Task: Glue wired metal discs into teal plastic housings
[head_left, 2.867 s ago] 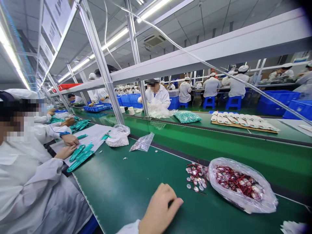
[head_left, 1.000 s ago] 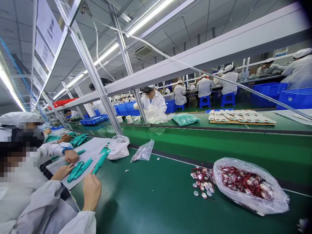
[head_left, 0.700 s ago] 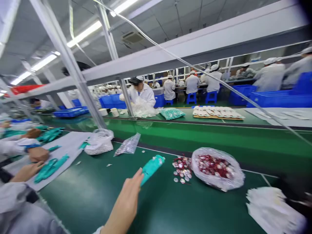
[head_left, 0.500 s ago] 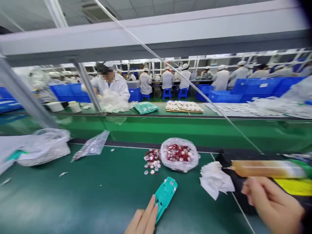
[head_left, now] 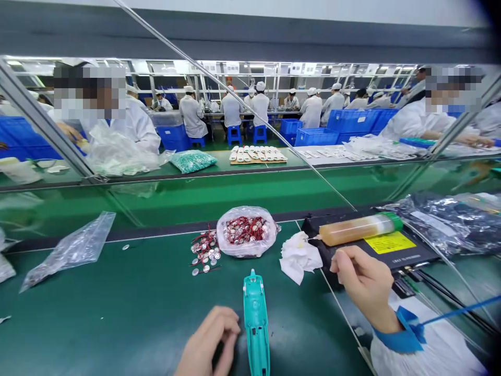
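My left hand (head_left: 207, 342) sits at the bottom edge with its fingers curled against the left side of a teal plastic housing (head_left: 255, 324), whose lower end runs out of view. My right hand (head_left: 364, 282) has its fingertips pinched together just below an amber-filled dispensing syringe (head_left: 360, 230), apart from it. The syringe lies on a black dispenser box (head_left: 410, 253). A clear bag of metal discs with red wires (head_left: 246, 232) stands ahead, beside a small pile of loose discs (head_left: 205, 249). Crumpled white tissue (head_left: 299, 257) lies between bag and box.
A green workbench top (head_left: 117, 297) runs across the view, with a clear plastic bag (head_left: 68, 250) at left. Dark foil packaging (head_left: 450, 224) and cables lie right. Co-workers sit across the line among blue crates (head_left: 317, 137).
My view has swung right and levelled. The teal housing has come along with my left hand and now points straight ahead. My right hand has moved in under the syringe.
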A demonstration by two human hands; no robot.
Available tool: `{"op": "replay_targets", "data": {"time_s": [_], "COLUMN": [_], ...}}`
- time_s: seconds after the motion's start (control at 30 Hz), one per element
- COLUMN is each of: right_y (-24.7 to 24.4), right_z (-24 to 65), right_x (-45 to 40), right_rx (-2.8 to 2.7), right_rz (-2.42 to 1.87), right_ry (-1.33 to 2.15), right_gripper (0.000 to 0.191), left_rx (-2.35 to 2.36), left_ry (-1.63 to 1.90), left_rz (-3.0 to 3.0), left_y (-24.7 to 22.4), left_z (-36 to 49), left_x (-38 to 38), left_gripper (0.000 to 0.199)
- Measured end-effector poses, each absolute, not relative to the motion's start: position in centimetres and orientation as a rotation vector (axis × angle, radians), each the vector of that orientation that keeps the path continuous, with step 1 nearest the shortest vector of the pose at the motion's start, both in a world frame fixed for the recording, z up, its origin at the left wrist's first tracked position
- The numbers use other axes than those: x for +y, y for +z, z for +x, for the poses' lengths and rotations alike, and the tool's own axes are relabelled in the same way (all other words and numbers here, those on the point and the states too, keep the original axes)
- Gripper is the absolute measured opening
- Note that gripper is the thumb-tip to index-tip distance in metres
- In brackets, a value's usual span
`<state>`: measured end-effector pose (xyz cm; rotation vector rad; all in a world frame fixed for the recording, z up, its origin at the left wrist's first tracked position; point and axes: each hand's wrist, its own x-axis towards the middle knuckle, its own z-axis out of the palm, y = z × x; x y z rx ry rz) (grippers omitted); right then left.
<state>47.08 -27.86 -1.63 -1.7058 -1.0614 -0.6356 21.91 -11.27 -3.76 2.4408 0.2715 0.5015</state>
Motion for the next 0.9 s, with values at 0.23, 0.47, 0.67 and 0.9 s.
{"op": "replay_targets", "data": {"time_s": [0.23,0.47,0.67,0.9], "right_y": [-1.4,-1.2,-0.8,-0.9], "right_z": [47.6,47.7,52.1,57.3], "right_x": [-27.9,-28.1,-30.3,-32.2], "right_rx": [-1.038,-0.861,-0.226,-0.255], "right_rz": [-1.747,-1.829,-1.984,-2.320], "right_ry": [-0.655,-0.598,-0.604,-0.285], "right_gripper": [0.025,0.028,0.024,0.060], "left_rx": [0.217,0.216,0.204,0.253], "left_ry": [0.341,0.341,0.357,0.376], "left_rz": [2.483,2.452,2.424,2.372], "left_y": [-3.9,-4.6,-5.0,-5.0], "left_z": [25.6,25.6,25.5,25.6], "left_x": [-8.8,-9.6,-9.5,-9.6], "left_gripper": [0.040,0.049,0.052,0.052]}}
